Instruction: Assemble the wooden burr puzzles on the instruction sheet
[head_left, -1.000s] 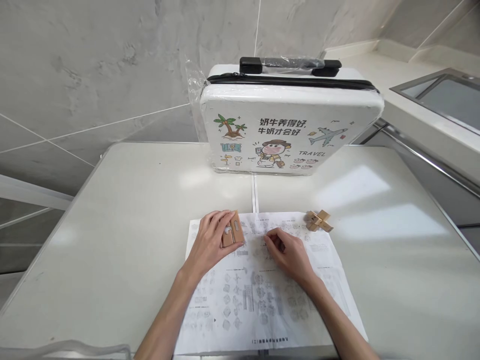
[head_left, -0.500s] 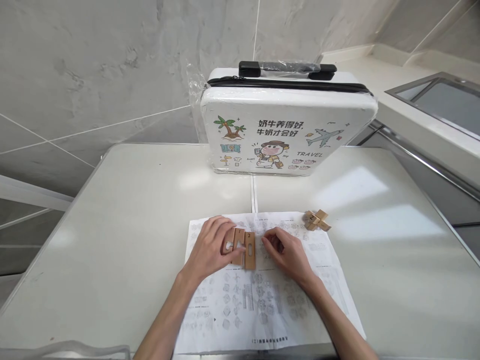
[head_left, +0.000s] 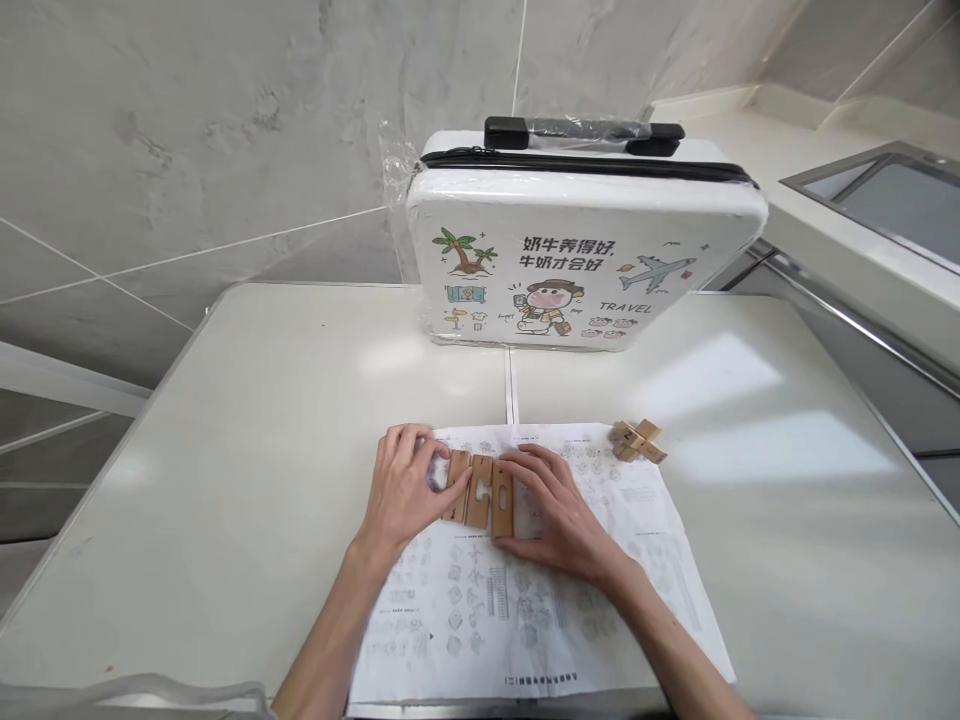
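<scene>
Three flat notched wooden puzzle pieces [head_left: 480,490] lie side by side on a printed instruction sheet [head_left: 525,610]. My left hand [head_left: 405,490] rests against their left side, fingers curled onto the leftmost piece. On the other side my right hand [head_left: 551,505] touches the rightmost piece with its fingertips and thumb. An assembled wooden cross-shaped puzzle [head_left: 637,440] sits apart at the sheet's upper right corner.
A white carry case [head_left: 585,250] with cartoon prints and a black handle stands at the back of the white folding table [head_left: 225,450]. A counter with a sunken steel sink [head_left: 885,190] runs along the right. Grey tiled wall behind.
The wooden pieces have been spread out from under my left hand into a row of three. My right hand has moved left onto the rightmost piece.
</scene>
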